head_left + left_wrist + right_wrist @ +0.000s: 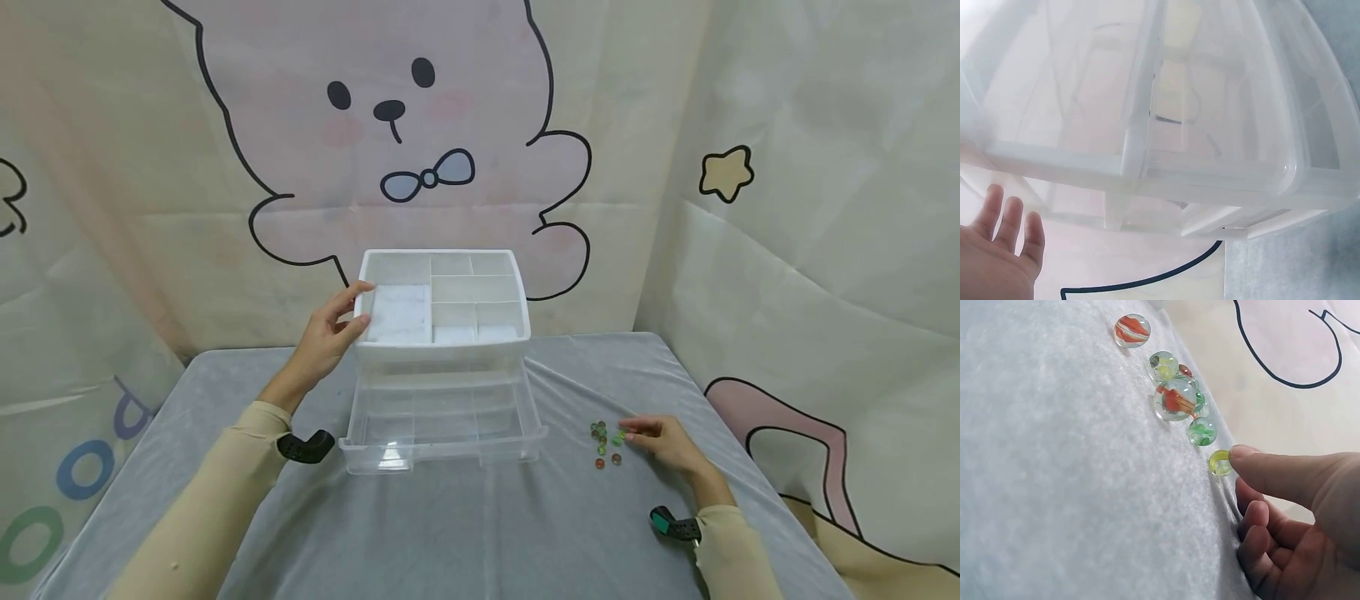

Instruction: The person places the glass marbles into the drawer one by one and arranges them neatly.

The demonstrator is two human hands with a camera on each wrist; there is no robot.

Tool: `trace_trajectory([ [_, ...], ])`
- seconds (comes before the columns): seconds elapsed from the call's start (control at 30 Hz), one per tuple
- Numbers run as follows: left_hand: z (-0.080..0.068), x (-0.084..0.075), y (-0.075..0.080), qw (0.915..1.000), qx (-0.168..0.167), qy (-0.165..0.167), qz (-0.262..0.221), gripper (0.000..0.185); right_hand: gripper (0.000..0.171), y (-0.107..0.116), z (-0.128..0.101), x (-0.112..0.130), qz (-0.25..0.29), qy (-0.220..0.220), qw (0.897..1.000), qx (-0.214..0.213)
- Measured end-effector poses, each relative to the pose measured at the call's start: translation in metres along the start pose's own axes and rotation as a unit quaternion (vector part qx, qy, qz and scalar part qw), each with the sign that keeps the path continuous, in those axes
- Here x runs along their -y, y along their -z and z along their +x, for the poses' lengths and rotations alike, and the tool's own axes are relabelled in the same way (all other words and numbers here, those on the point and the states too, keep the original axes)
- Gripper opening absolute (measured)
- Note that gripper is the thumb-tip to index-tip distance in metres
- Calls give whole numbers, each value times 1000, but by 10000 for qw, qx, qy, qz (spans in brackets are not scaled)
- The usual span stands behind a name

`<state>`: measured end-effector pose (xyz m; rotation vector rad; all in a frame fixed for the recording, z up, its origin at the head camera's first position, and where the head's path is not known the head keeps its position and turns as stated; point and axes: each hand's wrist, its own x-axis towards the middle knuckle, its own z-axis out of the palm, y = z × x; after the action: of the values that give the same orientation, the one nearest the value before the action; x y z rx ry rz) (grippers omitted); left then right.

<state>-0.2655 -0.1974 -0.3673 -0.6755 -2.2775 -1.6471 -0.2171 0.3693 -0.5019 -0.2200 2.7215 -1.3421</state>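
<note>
So, leftmost, your left hand rests loosely extended fingers on the left rim of a white plastic box with a divided top. Below, a clear plastic drawer juts toward you. Rightward, swirled glass marbles lie on the grey cloth, just left of your right hand; whether its thumb and fingers pinch the yellow-green marble is unclear.
</note>
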Motion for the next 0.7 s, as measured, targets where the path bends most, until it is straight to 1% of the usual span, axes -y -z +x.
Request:
trace_trajectory([
  [0.27,0,-1,0,10000,43,38,-45,48,29,-1,1,0,-28,-33,10000,-83],
  [0.4,0,-2,-1,9999,28,20,-99,48,28,-1,2,2,-80,31,9999,-130],
  [0.7,-1,-3,-1,9999,3,90,-98,48,26,-3,1,1,-342,129,9991,-191],
])
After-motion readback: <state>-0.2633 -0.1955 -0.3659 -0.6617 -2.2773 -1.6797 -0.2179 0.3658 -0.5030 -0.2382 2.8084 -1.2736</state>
